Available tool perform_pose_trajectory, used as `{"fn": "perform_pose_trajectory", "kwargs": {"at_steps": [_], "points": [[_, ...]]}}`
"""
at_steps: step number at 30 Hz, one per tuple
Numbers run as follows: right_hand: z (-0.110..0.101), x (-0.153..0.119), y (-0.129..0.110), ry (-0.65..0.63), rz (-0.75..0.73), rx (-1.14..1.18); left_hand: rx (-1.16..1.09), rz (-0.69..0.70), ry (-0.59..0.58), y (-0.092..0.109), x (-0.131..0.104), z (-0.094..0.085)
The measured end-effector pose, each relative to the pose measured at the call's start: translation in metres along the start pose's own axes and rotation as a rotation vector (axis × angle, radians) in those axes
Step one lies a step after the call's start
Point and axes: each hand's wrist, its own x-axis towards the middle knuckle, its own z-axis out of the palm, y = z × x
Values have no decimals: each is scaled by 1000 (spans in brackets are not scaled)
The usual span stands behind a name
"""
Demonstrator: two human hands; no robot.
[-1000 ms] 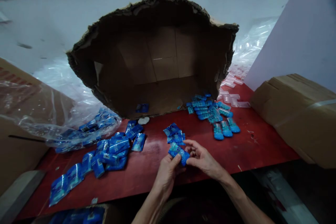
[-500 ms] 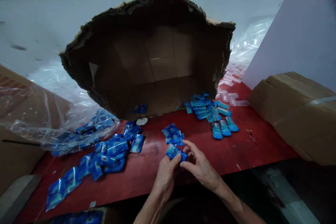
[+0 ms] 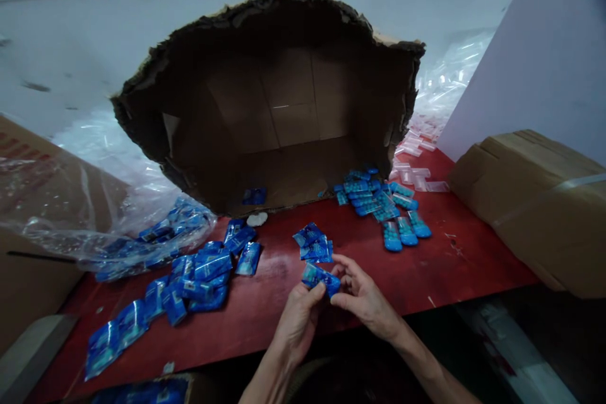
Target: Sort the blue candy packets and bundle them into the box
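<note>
A blue packet [image 3: 318, 275] is pinched by my left hand [image 3: 301, 315] near the table's front edge, thumb on top. My right hand [image 3: 367, 300] has its fingers curled round the packet's right end. Just beyond it, a few flat blue wrappers [image 3: 316, 245] lie on the red table [image 3: 265, 303]. To the left is a heap of shiny blue packets [image 3: 203, 274]. Clear pouches with blue contents [image 3: 369, 192] are piled at the right, beside the box opening, with several lined up in front of them.
A large torn-edged cardboard box [image 3: 293, 107] opens toward me at the back. Clear plastic bagging [image 3: 108, 202] covers packets at the left. A closed carton [image 3: 544, 202] stands right, near small clear pieces [image 3: 416, 177]. An open box of packets [image 3: 156, 391] sits below the front edge.
Both hands and the held packet have shifted very slightly to the right and nearer to me. The packets on the table lie as before.
</note>
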Motion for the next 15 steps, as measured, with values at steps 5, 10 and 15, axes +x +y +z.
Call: {"fn": "perform_pose_trajectory", "kwargs": {"at_steps": [5,10,15], "points": [[5,-1,-3,63,-28,-28,-21,11,-22,-1,-2,0],[5,-1,-7,38,-39,-27,-27,-3,-23,0,-2,-6],[14,1,5,71,-3,91,88,45,98,-6,-3,-18]]}}
